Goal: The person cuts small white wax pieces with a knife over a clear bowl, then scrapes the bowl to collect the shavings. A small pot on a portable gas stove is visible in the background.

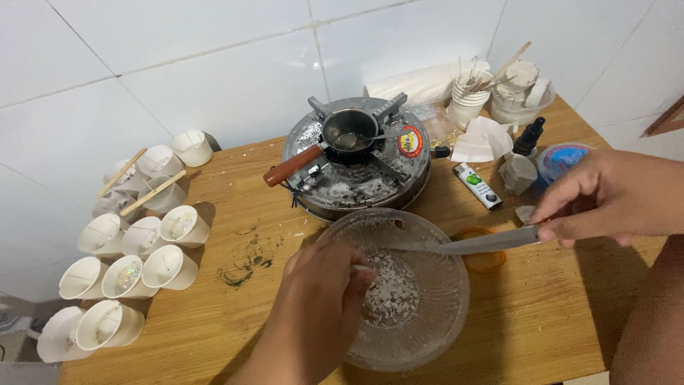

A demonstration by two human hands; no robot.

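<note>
My left hand [324, 285] pinches a spoon handle in the bowl [442, 314] of wax flakes [390, 292], my right hand [605, 196] grips the knife [477, 244]; a slip could scatter flakes.

This looks like a small home craft corner, probably for making candles. A wooden table [214, 314] stands against a white tiled wall [178, 57]. Beyond the hands there is a small round stove [356, 178] with a little metal pot [349, 128] on it. To the left of the left hand [320, 299] lie many white paper cups [135, 242], some with wooden sticks [152, 192] across them.
</note>
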